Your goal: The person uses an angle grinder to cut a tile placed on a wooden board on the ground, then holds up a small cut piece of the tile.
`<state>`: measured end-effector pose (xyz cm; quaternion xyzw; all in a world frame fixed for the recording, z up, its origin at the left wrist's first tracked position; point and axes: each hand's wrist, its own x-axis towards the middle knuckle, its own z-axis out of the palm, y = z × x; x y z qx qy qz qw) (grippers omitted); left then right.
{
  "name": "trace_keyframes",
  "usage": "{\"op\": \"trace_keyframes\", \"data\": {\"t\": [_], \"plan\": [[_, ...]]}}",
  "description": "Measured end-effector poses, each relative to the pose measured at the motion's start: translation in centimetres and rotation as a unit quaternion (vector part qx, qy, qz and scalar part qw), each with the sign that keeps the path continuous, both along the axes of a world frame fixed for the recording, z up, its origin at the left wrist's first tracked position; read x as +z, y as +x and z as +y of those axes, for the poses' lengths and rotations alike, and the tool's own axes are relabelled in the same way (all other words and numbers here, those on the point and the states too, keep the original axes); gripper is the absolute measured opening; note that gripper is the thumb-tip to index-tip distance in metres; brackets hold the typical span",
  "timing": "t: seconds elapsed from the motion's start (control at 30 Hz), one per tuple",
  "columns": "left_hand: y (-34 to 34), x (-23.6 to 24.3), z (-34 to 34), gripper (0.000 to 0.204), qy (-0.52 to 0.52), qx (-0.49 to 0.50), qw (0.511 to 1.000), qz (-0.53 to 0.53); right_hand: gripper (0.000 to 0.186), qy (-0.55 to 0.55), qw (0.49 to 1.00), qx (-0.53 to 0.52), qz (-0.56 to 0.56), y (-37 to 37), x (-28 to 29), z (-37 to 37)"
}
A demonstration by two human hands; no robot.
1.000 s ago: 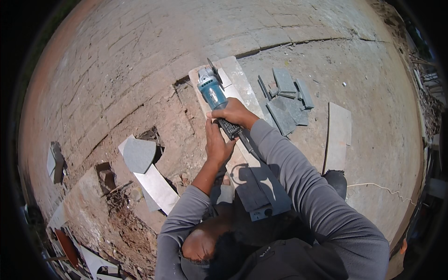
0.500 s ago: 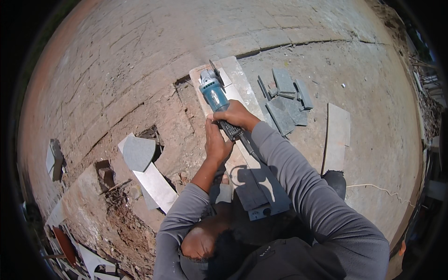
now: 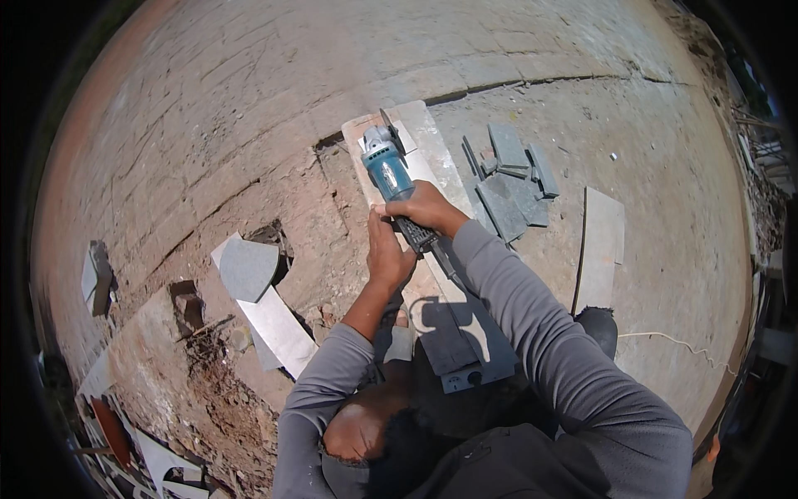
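1. Left hand [image 3: 389, 256]: laid along left side of black handle of teal-and-silver angle grinder [image 3: 389, 173]; can't tell if closed round it.
2. Right hand [image 3: 426, 206]: clamped on grinder, ahead of left.
3. Flat grey stone pieces [image 3: 503, 208]: loose pile, right of long pale board [image 3: 436, 150].
4. Grinder: over board, thin upright disc [image 3: 387, 121] beside small pale rectangular tile [image 3: 406, 137]; contact unclear.

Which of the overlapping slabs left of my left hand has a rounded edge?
The grey slab on top, left of your left hand; the white strip partly beneath it looks straight-edged.
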<state>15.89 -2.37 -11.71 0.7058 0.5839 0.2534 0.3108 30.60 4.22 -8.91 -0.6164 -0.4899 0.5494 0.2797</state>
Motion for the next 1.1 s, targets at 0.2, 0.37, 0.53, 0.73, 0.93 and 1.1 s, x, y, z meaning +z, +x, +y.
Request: {"op": "trace_keyframes", "data": {"t": [0.2, 0.37, 0.53, 0.73, 0.93, 1.1], "plan": [[-0.1, 0.5, 0.3, 0.087, -0.056, -0.015, 0.998, 0.020, 0.059, -0.003, 1.000, 0.000, 0.001, 0.1, -0.9, -0.1], [-0.2, 0.7, 0.2, 0.093, -0.073, -0.019, 0.997, 0.032, 0.059, -0.008, 1.000, -0.001, 0.007, 0.1, -0.7, -0.4], [-0.3, 0.4, 0.3, 0.091, -0.065, -0.021, 0.997, 0.041, 0.057, -0.008, 1.000, -0.001, 0.004, 0.0, 0.1, -0.7], [-0.2, 0.9, 0.2, 0.091, -0.079, -0.007, 0.996, 0.028, 0.049, -0.015, 0.999, 0.012, 0.032, -0.1, -0.3, -0.9], [0.4, 2.0, 0.2, 0.084, -0.057, -0.013, 0.998, -0.012, 0.076, 0.046, 0.998, -0.020, -0.039, -0.7, -0.8, 1.1], [-0.3, 0.9, -0.2, 0.084, -0.014, -0.025, 0.999, 0.017, 0.069, 0.035, 0.999, -0.009, 0.019, -1.4, 0.6, 2.7]]}}
